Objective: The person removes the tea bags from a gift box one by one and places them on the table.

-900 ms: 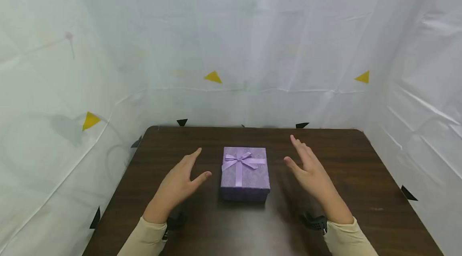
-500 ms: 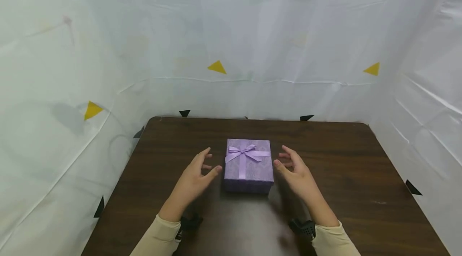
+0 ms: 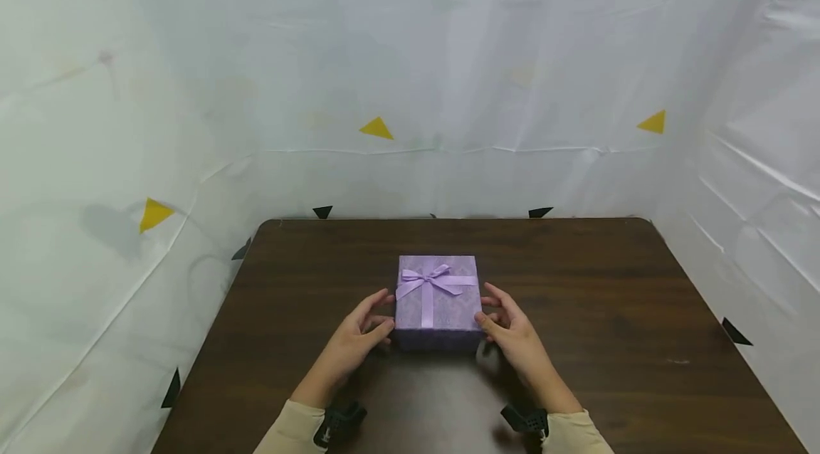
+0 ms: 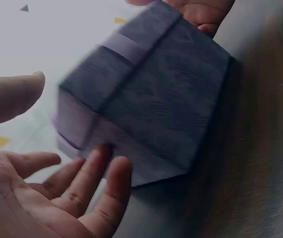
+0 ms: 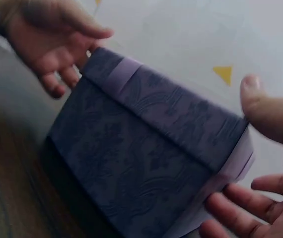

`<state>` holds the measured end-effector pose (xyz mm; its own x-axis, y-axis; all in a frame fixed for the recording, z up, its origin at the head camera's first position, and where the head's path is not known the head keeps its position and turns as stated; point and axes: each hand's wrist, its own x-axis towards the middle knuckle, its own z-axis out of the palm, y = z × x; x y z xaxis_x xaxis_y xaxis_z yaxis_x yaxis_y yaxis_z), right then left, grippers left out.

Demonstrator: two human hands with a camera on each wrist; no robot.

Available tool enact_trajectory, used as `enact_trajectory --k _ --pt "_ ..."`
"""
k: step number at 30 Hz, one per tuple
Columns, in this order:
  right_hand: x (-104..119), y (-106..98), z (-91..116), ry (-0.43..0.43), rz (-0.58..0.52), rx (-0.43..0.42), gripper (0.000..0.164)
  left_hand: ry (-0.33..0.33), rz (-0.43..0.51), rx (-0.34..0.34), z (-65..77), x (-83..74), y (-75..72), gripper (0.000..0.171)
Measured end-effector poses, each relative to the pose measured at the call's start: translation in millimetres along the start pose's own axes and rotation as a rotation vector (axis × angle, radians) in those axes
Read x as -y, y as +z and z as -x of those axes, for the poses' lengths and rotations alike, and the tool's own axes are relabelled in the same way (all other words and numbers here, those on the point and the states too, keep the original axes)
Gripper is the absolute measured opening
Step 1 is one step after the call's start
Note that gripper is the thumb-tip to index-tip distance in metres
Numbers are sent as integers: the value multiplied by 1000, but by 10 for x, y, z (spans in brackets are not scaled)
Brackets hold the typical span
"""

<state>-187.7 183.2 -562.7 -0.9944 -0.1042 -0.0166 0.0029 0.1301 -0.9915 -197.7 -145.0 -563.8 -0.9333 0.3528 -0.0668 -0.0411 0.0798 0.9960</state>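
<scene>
A lilac gift box with a fitted lid and a ribbon bow sits on the dark wooden table. By its left side is my left hand, fingers loosely bent with the tips close to the box wall. In the left wrist view, the left thumb stands apart from the lid. My right hand is at the opposite side, its fingertips right at the wall below the lid. The right thumb shows beside the lid's front corner. Neither hand is curled round the box.
The brown table has rounded far corners. White sheeting with black and yellow triangles surrounds it at the back and sides. Dark wrist straps show at both light-coloured sleeves.
Both hands have moved inward from well apart to the two sides of the box, and their fingers have bent a little. The box stays on the table; the head view has shifted slightly.
</scene>
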Motion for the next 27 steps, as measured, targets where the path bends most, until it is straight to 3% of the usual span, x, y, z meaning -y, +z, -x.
enact_trajectory --k 5,8,14,21,27 --pt "-124 27 1 -109 16 67 76 21 76 11 27 120 33 73" --pt "-166 28 1 -152 62 61 84 41 132 28 16 145 80 72" --pt "-182 64 3 -151 94 19 83 68 185 29 -7 190 124 70" --pt "-208 86 37 -150 75 -58 77 137 302 158 -27 264 135 68" --pt "-228 98 43 -199 67 -55 78 129 331 172 -41 272 155 71"
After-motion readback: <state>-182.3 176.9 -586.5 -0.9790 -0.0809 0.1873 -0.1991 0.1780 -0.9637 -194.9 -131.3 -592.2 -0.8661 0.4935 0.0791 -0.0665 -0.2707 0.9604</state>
